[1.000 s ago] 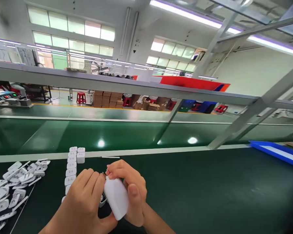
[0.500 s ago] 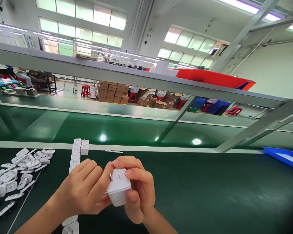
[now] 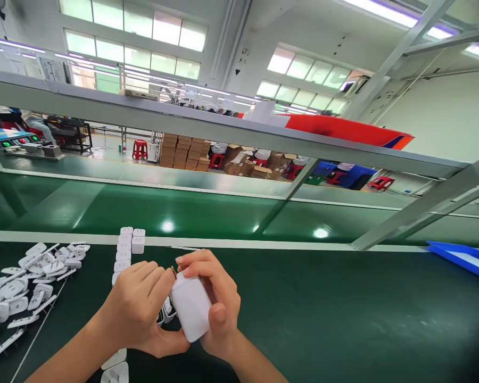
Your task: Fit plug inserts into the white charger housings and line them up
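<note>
We see smooth, softly sheened plastic on the plug, shiny metal on its prong, smooth plastic covers, a near-matt, lightly scuffed mat, a glossy green surface showing us glare spots, a smooth metal-looking frame, matt cardboard boxes, a plastic stool

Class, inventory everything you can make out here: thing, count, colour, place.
Held block: 1, white, between both hands
Lined-up blocks: several, partly hidden, white, left of centre
Loose pieces: many, white, heaped at left
Work surface: 1, dark green, foreground
Thin strip: 1, pale, far edge of work surface
Tray-like item: 1, blue and white, right edge
Rail: 1, grey, across the view
Red item: 1, mostly red, at the rail
Button panel: 1, blue-topped, far left
Cartons: many, brown, background
Stools: several, red, background
Windows: many, pale, far wall
Left hand: 1, bare, block's left
Right hand: 1, bare, block's right
</note>
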The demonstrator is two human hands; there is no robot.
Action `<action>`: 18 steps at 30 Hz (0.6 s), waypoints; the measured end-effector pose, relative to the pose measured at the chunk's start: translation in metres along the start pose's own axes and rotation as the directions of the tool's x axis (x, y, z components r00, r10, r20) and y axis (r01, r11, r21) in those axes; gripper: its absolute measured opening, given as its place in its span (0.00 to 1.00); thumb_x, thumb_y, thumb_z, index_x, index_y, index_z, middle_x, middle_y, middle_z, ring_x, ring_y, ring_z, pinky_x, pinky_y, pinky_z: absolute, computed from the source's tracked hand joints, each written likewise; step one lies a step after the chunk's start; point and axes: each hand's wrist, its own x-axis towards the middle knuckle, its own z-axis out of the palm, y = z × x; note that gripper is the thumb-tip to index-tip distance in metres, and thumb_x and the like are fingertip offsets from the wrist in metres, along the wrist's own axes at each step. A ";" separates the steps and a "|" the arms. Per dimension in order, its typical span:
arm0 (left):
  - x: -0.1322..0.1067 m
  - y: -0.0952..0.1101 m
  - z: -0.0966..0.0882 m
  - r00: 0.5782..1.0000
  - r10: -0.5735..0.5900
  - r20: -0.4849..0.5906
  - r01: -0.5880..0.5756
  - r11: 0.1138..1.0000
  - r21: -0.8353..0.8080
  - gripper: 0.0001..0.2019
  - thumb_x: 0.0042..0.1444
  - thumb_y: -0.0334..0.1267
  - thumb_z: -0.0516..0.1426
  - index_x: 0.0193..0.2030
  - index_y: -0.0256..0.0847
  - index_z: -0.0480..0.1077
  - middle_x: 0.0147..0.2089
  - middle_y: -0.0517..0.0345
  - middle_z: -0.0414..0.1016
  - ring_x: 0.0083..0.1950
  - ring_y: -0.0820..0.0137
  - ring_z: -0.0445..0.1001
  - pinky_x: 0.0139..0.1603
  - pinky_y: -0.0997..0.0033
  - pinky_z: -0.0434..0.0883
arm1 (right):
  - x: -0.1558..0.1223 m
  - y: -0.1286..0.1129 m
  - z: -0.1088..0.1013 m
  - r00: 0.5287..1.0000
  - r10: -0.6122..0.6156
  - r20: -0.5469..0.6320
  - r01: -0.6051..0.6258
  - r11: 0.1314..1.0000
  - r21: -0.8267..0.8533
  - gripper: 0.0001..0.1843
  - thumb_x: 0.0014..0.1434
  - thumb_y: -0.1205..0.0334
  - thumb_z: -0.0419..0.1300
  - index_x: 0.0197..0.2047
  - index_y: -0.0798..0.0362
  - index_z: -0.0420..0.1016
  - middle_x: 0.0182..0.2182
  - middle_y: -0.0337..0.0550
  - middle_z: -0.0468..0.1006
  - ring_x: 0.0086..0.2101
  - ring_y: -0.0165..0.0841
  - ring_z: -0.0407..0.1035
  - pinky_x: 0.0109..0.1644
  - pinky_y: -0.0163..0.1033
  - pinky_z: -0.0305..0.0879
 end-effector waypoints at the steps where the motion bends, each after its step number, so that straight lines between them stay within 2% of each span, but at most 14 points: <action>1: -0.001 0.000 0.000 1.000 -0.002 0.003 0.002 1.000 0.001 0.04 0.44 0.33 0.55 0.29 0.38 0.65 0.19 0.62 0.61 0.20 0.69 0.54 0.19 0.65 0.52 | 0.001 0.000 -0.001 1.000 -0.010 0.026 0.010 1.000 -0.019 0.23 0.67 0.43 0.45 0.41 0.50 0.72 0.34 0.46 0.74 0.33 0.38 0.70 0.35 0.44 0.67; 4: -0.002 0.001 0.001 0.998 -0.023 0.056 0.020 0.999 0.050 0.03 0.45 0.35 0.55 0.28 0.38 0.65 0.19 0.62 0.61 0.20 0.70 0.56 0.19 0.65 0.53 | 0.003 0.004 -0.007 0.995 -0.039 0.091 0.049 0.994 -0.100 0.24 0.69 0.46 0.41 0.39 0.51 0.72 0.30 0.45 0.74 0.29 0.36 0.69 0.32 0.42 0.65; 7: -0.002 0.007 0.003 0.982 -0.109 0.156 0.095 0.991 0.097 0.05 0.46 0.37 0.55 0.26 0.40 0.63 0.20 0.62 0.62 0.20 0.70 0.59 0.19 0.66 0.54 | 0.003 0.009 -0.013 0.991 -0.038 0.129 0.059 0.984 -0.166 0.24 0.70 0.51 0.39 0.37 0.52 0.72 0.29 0.45 0.74 0.29 0.35 0.69 0.31 0.41 0.64; 11: -0.001 0.005 0.004 0.986 -0.108 0.125 0.103 0.994 0.040 0.04 0.46 0.38 0.52 0.26 0.42 0.61 0.19 0.64 0.61 0.19 0.71 0.58 0.19 0.67 0.53 | 0.003 0.010 -0.013 0.993 -0.048 0.109 0.064 0.987 -0.149 0.21 0.70 0.56 0.40 0.37 0.52 0.71 0.29 0.44 0.73 0.29 0.35 0.68 0.31 0.41 0.63; 12: -0.001 -0.001 0.003 0.987 -0.093 0.132 0.090 0.996 0.023 0.04 0.47 0.39 0.52 0.27 0.42 0.61 0.20 0.64 0.61 0.20 0.71 0.58 0.19 0.67 0.54 | 0.004 0.009 -0.012 0.993 -0.028 0.115 0.046 0.987 -0.153 0.19 0.69 0.56 0.41 0.38 0.52 0.70 0.29 0.43 0.72 0.29 0.34 0.68 0.32 0.41 0.64; 14: -0.001 -0.018 0.000 0.971 -0.068 0.230 0.063 0.998 0.029 0.07 0.47 0.41 0.53 0.29 0.41 0.62 0.21 0.63 0.64 0.21 0.70 0.62 0.21 0.68 0.57 | 0.011 0.010 -0.012 0.979 0.104 0.174 -0.072 0.981 -0.181 0.15 0.68 0.56 0.46 0.38 0.52 0.70 0.31 0.43 0.72 0.31 0.34 0.68 0.34 0.41 0.65; 16: -0.003 -0.037 -0.004 0.923 -0.070 0.378 0.034 0.994 0.103 0.09 0.48 0.43 0.55 0.33 0.40 0.64 0.24 0.62 0.67 0.24 0.68 0.66 0.24 0.69 0.62 | 0.021 0.015 -0.015 0.909 0.304 0.286 -0.253 0.946 -0.201 0.08 0.66 0.58 0.52 0.41 0.51 0.70 0.36 0.44 0.74 0.36 0.35 0.70 0.38 0.40 0.69; 18: -0.007 -0.054 -0.005 0.870 -0.100 0.483 0.003 0.980 0.198 0.12 0.50 0.42 0.57 0.39 0.38 0.67 0.28 0.59 0.70 0.28 0.65 0.70 0.27 0.67 0.65 | 0.031 0.026 -0.020 0.801 0.429 0.418 -0.385 0.903 -0.189 0.07 0.63 0.61 0.57 0.45 0.50 0.69 0.42 0.43 0.74 0.41 0.34 0.71 0.42 0.40 0.71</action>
